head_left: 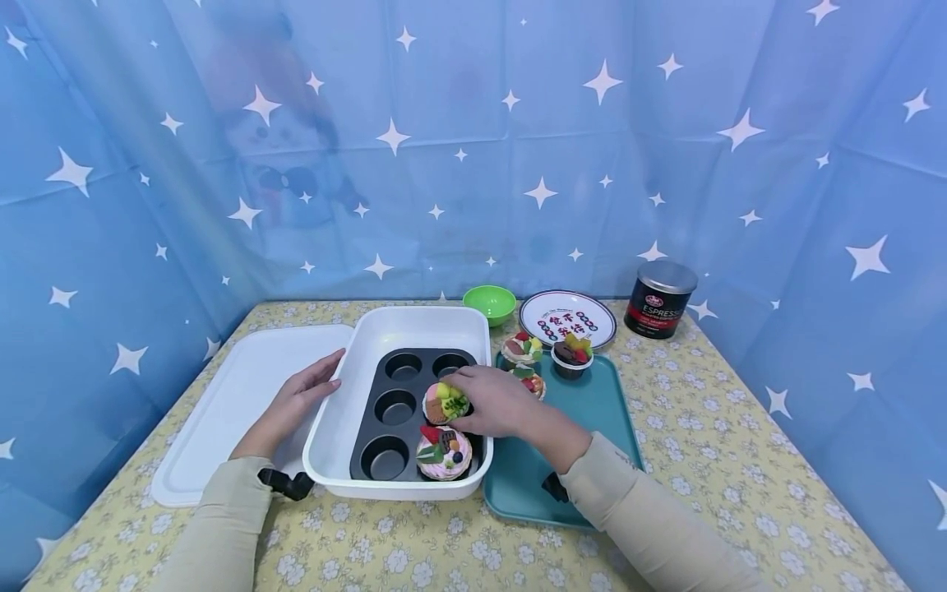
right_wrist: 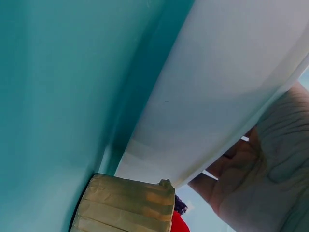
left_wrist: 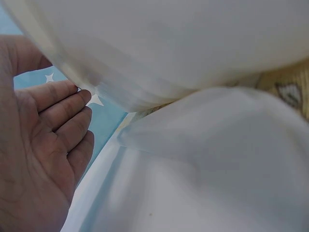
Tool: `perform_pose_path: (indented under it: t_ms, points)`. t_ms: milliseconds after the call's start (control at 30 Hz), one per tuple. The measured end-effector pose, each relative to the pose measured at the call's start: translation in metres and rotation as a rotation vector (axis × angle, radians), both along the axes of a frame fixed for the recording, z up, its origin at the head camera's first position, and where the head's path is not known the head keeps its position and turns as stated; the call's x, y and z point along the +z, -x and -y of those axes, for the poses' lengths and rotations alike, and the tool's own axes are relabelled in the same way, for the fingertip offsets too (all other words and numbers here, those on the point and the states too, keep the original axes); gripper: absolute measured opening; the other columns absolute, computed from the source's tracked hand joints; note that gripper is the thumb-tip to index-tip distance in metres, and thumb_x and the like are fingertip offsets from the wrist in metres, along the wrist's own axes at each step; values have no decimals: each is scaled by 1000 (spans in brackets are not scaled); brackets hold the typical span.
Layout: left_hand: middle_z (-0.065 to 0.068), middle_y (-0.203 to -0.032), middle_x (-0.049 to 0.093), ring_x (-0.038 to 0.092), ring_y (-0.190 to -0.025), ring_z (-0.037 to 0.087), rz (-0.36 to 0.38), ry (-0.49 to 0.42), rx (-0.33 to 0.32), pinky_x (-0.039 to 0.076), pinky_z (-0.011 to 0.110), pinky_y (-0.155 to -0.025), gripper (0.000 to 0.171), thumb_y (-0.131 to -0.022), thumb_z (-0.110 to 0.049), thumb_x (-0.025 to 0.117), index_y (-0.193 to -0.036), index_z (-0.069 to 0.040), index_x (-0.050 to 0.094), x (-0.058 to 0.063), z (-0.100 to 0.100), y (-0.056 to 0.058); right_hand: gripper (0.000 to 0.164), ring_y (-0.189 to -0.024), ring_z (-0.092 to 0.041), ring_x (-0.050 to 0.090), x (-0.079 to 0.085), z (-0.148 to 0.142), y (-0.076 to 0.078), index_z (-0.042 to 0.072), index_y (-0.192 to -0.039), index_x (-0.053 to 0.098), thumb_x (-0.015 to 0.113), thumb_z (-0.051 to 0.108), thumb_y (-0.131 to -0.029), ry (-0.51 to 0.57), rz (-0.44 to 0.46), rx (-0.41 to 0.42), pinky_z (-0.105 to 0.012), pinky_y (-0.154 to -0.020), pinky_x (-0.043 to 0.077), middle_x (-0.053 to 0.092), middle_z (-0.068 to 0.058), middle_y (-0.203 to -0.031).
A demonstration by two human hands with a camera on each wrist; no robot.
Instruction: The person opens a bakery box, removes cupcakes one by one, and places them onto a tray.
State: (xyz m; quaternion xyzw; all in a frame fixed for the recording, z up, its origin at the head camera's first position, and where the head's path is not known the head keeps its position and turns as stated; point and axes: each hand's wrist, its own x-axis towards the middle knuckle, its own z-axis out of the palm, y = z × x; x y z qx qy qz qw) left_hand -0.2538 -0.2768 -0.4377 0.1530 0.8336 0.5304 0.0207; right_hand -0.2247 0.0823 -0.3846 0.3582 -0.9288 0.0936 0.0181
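Observation:
In the head view my right hand (head_left: 497, 401) pinches a cupcake (head_left: 446, 404) with pink and yellow toppings, over the right column of a dark muffin tin (head_left: 373, 450). Nearer to me, a second cupcake (head_left: 444, 454) with a strawberry on top sits in the tin's front right cup. The tin lies inside a deep white bin (head_left: 325, 448). My left hand (head_left: 296, 399) rests against the bin's left rim, fingers fairly straight in the left wrist view. From the right wrist camera, my right hand (right_wrist: 260, 179) reaches over the bin's wall, its fingertips hidden.
Right of the bin, a teal tray (head_left: 543, 493) carries several cupcakes, one in a dark cup (head_left: 571, 366). Behind stand a green bowl (head_left: 490, 302), a patterned plate (head_left: 568, 319) and an espresso can (head_left: 658, 300). A white lid (head_left: 222, 411) lies at the left, partly under the bin.

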Motion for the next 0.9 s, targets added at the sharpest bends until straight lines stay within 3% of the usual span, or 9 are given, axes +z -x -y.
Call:
perform_pose_path:
  t_ms: [400,900]
  points:
    - [9,-164,28,24,-151,34,-1,5,0,22,60,-118,60,-105,-25,55,-159,-17,32,0,0,0,64,-123,-23,59,-2,-2,2,15,-145,53,74,40,-91,13,17,13,-40,-94,54,55,-7,-142]
    - [9,-164,28,24,-151,34,-4,14,2,21,61,-118,60,-105,-26,54,-160,-18,31,2,-1,-3,66,-117,-20,59,-4,-4,5,15,-146,50,73,43,-91,45,-24,34,-36,-91,54,55,-6,-138]
